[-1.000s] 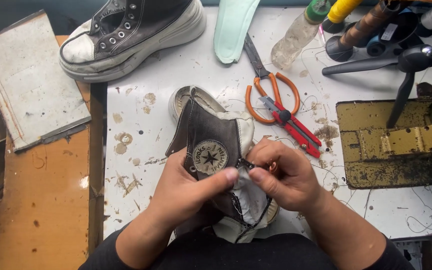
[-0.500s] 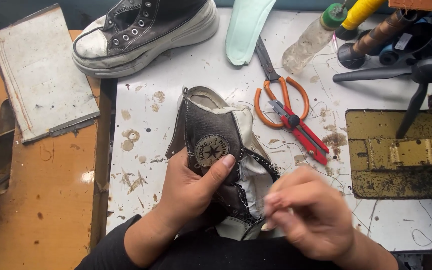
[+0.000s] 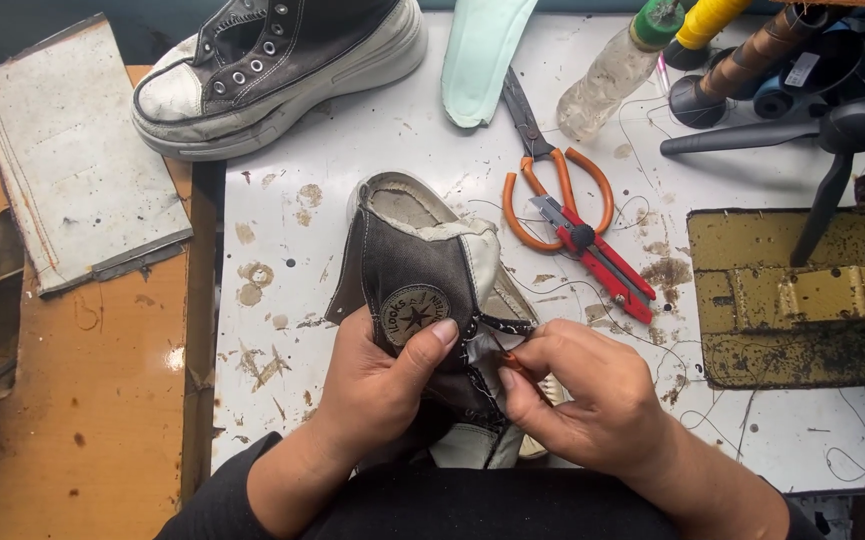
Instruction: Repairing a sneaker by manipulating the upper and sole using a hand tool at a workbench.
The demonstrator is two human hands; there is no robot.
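Note:
A worn dark high-top sneaker lies on its side on the white worktable, heel toward the far side. My left hand grips its upper, thumb pressed beside the round ankle patch. My right hand pinches a small orange-tipped tool at the torn edge of the upper, touching the shoe next to my left thumb. A dark thread runs along that edge.
A second high-top sneaker lies at the back left. A pale green insole, orange-handled scissors, a red utility knife, a plastic bottle, thread spools and a yellowed metal plate fill the right side. A grey cloth piece lies on the orange bench.
My right hand pulled away toward me and to the right, then came back up to the shoe's torn edge. My left hand kept its grip on the sneaker.

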